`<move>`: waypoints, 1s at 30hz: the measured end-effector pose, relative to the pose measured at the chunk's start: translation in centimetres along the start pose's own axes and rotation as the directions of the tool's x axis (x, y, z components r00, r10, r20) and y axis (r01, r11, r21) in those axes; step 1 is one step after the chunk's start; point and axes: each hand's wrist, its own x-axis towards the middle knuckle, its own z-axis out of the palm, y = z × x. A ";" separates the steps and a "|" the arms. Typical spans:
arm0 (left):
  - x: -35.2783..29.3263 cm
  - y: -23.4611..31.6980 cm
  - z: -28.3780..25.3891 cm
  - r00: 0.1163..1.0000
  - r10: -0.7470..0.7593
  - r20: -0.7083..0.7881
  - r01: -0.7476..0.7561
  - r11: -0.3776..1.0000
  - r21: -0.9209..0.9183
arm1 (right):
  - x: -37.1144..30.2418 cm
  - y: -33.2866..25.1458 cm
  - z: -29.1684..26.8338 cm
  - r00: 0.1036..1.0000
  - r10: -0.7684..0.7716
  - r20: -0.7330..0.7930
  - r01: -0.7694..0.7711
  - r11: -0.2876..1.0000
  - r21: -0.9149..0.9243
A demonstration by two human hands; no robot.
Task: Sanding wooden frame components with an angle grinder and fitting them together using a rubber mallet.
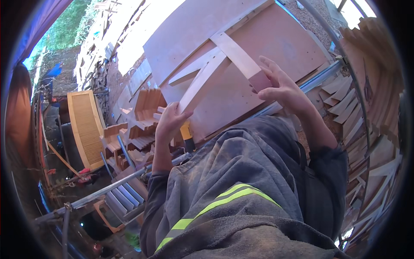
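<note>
Dark jacket (241, 172) up close, left hand (169, 123) has its grip closed round a wooden frame (236, 55), right hand (282, 88) loosely spread at one end!

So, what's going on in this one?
A person has a wooden frame in front of them, over pale boards. The left hand grips one end of it; the right hand is open around another end, contact unclear. A yellow and black tool shows beside the left hand, partly hidden.
</note>
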 end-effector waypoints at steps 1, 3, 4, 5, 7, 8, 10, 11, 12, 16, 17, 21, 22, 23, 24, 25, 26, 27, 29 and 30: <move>-0.1 0.6 -0.9 0.999 0.020 -0.029 -0.020 1.000 -0.013 | 0.1 -0.4 0.8 1.000 -0.003 -0.011 0.004 0.997 0.076; -0.1 1.5 -2.2 0.996 0.078 -0.031 -0.081 0.992 -0.098 | 0.3 -0.8 2.1 0.999 -0.008 -0.041 0.017 0.973 0.229; 0.0 1.7 -2.5 0.996 0.071 -0.046 -0.075 0.995 -0.073 | 0.5 -0.9 2.7 0.998 -0.039 -0.046 0.050 0.966 0.252; 0.1 1.9 -2.8 0.996 0.071 -0.055 -0.075 0.995 -0.070 | 0.6 -0.9 3.1 0.996 -0.068 -0.053 0.080 0.957 0.279; 0.4 1.8 -3.3 0.995 0.077 -0.055 -0.080 0.995 -0.054 | 0.9 -1.0 3.5 0.993 -0.101 -0.064 0.117 0.935 0.334; 0.5 1.8 -3.5 0.995 0.091 -0.051 -0.093 0.995 -0.045 | 1.0 -1.1 3.6 0.991 -0.114 -0.066 0.130 0.925 0.356; 0.8 1.8 -4.0 0.994 0.099 -0.042 -0.100 0.995 -0.024 | 1.4 -1.4 3.6 0.990 -0.132 -0.054 0.143 0.913 0.382; 0.9 1.8 -4.2 0.995 0.094 -0.035 -0.095 0.995 -0.011 | 1.6 -1.5 3.5 0.990 -0.138 -0.042 0.143 0.911 0.387; 0.9 2.0 -4.5 0.995 0.094 -0.021 -0.095 0.995 -0.021 | 1.9 -1.7 3.4 0.989 -0.143 -0.030 0.144 0.910 0.390; 1.1 2.6 -5.0 0.995 0.099 -0.022 -0.100 0.994 -0.038 | 2.5 -2.3 3.4 0.988 -0.156 0.012 0.142 0.923 0.358; 1.1 2.7 -5.0 0.994 0.112 -0.017 -0.112 0.993 -0.030 | 2.5 -2.4 3.5 0.988 -0.156 0.012 0.142 0.923 0.358; 0.9 2.2 -5.3 0.989 0.143 -0.030 -0.144 0.988 -0.054 | 2.5 -2.9 4.0 0.988 -0.156 -0.001 0.145 0.916 0.373; 0.7 1.9 -5.6 0.990 0.135 -0.029 -0.135 0.991 0.005 | 2.5 -3.0 4.1 0.989 -0.145 -0.003 0.136 0.922 0.362; 0.4 1.6 -5.9 0.988 0.150 -0.024 -0.149 0.988 0.047 | 2.6 -3.0 4.1 0.990 -0.139 -0.003 0.131 0.924 0.360; 0.1 1.2 -6.3 0.980 0.199 -0.021 -0.198 0.979 0.045 | 2.7 -3.1 4.1 0.990 -0.143 -0.006 0.135 0.920 0.367; -0.4 0.8 -6.8 0.986 0.162 -0.032 -0.157 0.979 0.131 | 2.8 -3.1 4.1 0.990 -0.138 0.003 0.128 0.927 0.353; -1.0 0.4 -7.2 0.987 0.157 -0.045 -0.147 0.973 0.175 | 2.9 -3.1 4.1 0.990 -0.139 0.011 0.127 0.928 0.350; -1.5 0.0 -7.5 0.994 0.094 -0.051 -0.081 0.973 0.217 | 3.0 -3.0 4.0 0.990 -0.141 0.020 0.125 0.927 0.354; -2.4 -0.6 -7.8 0.999 -0.036 -0.009 0.037 0.957 0.289 | 3.3 -2.9 3.8 0.988 -0.153 0.036 0.131 0.927 0.352; -2.7 -0.9 -7.9 0.992 -0.130 0.000 0.123 0.937 0.327 | 3.4 -2.8 3.7 0.986 -0.161 0.051 0.133 0.925 0.356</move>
